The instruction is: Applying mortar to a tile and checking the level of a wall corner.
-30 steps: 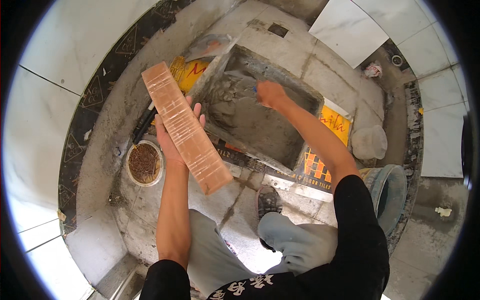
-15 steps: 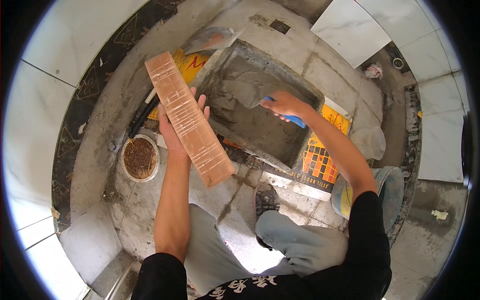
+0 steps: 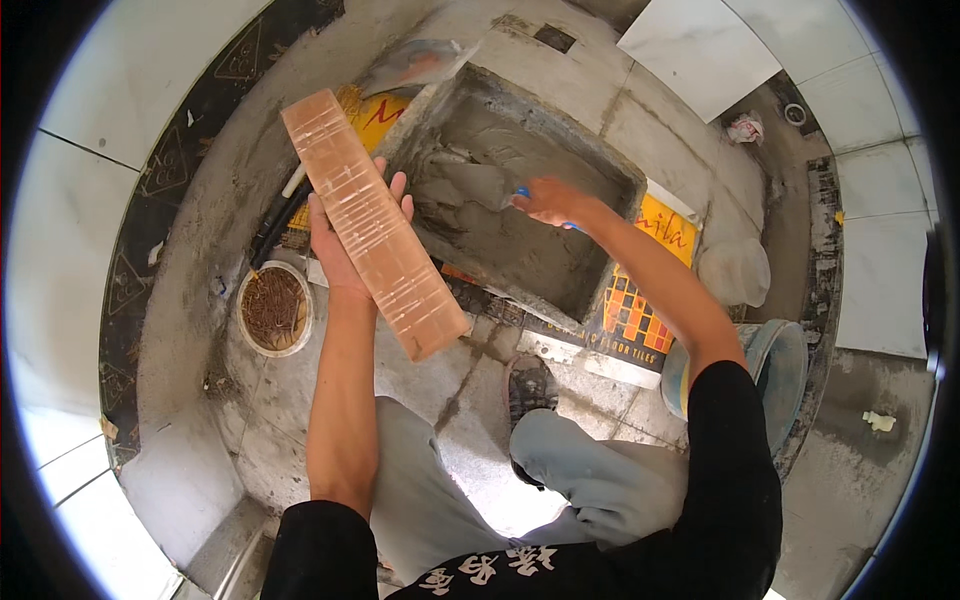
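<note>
My left hand (image 3: 340, 246) supports a long reddish-brown tile strip (image 3: 372, 222) from beneath, its ridged side facing up. The thumb lies at the strip's left edge, and fingertips show past its right edge. In my right hand (image 3: 553, 203) is a trowel with a blue handle (image 3: 522, 192); its blade is in wet grey mortar (image 3: 480, 185) and hard to make out. The mortar lies in a rectangular grey trough (image 3: 640, 190) ahead of me. The right fingers are wrapped round the handle.
A white tub of nails or screws (image 3: 277, 310) stands left of my left forearm. Printed yellow-and-black cardboard (image 3: 640, 300) lies by the trough's right side. A bucket (image 3: 785, 375) is beside my right elbow. A white tile (image 3: 698, 55) lies at the far right.
My right hand has shifted slightly left and up over the trough, the trowel working in the mortar. The tile strip stays in my left hand, a little higher in view.
</note>
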A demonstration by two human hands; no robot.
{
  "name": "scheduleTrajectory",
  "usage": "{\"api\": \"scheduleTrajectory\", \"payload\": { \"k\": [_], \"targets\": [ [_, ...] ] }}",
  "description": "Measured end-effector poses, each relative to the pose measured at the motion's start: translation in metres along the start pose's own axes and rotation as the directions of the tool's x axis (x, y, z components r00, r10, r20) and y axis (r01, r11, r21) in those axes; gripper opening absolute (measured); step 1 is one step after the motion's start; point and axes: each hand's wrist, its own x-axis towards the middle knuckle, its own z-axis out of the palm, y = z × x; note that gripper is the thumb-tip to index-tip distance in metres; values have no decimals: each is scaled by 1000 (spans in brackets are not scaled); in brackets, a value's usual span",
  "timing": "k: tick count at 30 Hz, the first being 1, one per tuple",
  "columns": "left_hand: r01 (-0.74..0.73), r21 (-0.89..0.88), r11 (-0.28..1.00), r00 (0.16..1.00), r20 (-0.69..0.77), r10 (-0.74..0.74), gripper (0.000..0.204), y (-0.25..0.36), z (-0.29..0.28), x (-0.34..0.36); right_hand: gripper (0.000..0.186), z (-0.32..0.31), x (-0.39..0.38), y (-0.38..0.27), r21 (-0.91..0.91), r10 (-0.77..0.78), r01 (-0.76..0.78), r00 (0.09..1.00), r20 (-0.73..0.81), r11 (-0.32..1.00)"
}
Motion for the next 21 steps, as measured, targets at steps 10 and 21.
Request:
{"api": "scheduleTrajectory", "payload": {
  "k": [10, 21],
  "targets": [
    [30, -64, 997, 997, 72, -26, 70, -2, -4, 1, 54, 21, -13, 4, -118, -119, 101, 981, -155, 988],
    [21, -2, 1000, 999, 40, -20, 69, 10, -5, -6, 49, 22, -31, -30, -194, -139, 108, 979, -152, 975]
  ]
}}
